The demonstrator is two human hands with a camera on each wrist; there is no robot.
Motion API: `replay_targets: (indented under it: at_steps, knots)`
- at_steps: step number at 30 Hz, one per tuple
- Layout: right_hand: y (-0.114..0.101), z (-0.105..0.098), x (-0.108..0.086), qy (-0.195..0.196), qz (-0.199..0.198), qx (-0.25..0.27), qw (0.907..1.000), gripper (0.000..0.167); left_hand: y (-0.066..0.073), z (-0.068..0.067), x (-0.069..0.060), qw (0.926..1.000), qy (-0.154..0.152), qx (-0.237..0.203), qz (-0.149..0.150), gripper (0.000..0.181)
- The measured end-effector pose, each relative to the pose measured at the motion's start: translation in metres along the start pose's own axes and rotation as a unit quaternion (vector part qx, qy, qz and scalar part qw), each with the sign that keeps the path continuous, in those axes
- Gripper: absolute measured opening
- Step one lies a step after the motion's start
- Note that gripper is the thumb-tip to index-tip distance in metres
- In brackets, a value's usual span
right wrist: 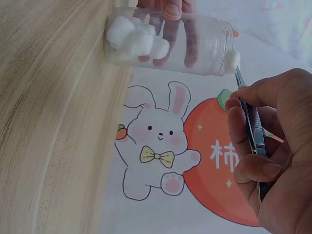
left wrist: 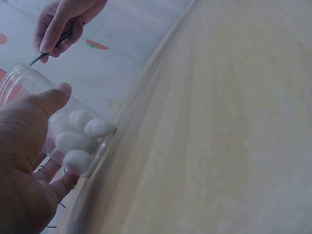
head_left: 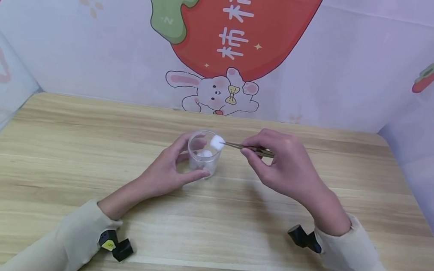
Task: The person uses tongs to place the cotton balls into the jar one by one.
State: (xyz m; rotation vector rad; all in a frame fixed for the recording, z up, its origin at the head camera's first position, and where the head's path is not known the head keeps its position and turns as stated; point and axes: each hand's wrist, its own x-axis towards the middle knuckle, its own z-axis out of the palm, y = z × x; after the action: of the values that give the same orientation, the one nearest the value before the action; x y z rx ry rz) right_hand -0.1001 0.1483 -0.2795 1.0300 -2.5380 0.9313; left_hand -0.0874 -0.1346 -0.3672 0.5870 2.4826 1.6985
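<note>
A clear plastic jar point(head_left: 203, 168) stands upright on the table without a lid. My left hand point(head_left: 165, 169) wraps around its side, thumb in front and fingers behind. Several white cotton balls point(left wrist: 75, 141) lie at the bottom of the jar. My right hand point(head_left: 286, 165) pinches a pair of metal tweezers point(right wrist: 252, 124) between thumb and fingers. At the tweezers' tips is one cotton ball point(head_left: 217, 142), held at the jar's mouth. In the right wrist view this cotton ball point(right wrist: 233, 61) sits right at the rim.
The wood-grain table point(head_left: 84, 149) spreads around both hands. Behind it hangs a pale cloth backdrop point(head_left: 342, 77) printed with a rabbit and a red fruit. Small black devices point(head_left: 302, 237) are strapped at both wrists over beige sleeves.
</note>
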Motion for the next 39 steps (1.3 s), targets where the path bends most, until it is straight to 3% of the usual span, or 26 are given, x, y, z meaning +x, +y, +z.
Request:
replay_targets:
  at_steps: [16,23,30,39]
  knots:
    - [-0.006,0.0,-0.003,-0.022,0.015,0.002,0.9996,0.014,-0.001,0.002,0.0,1.0,-0.003,0.0,-0.001,0.086]
    - [-0.002,0.0,-0.003,0.005,0.023,0.01,0.9997,0.018,-0.002,0.002,-0.001,1.0,0.001,0.006,-0.003,0.087]
    - [0.005,0.003,-0.007,0.025,0.094,0.0,0.9953,0.018,0.0,0.002,-0.001,1.0,0.001,0.005,-0.002,0.087]
    - [0.022,0.021,-0.009,-0.04,0.19,0.037,0.9802,0.011,0.001,0.002,-0.002,1.0,0.001,0.005,-0.005,0.087]
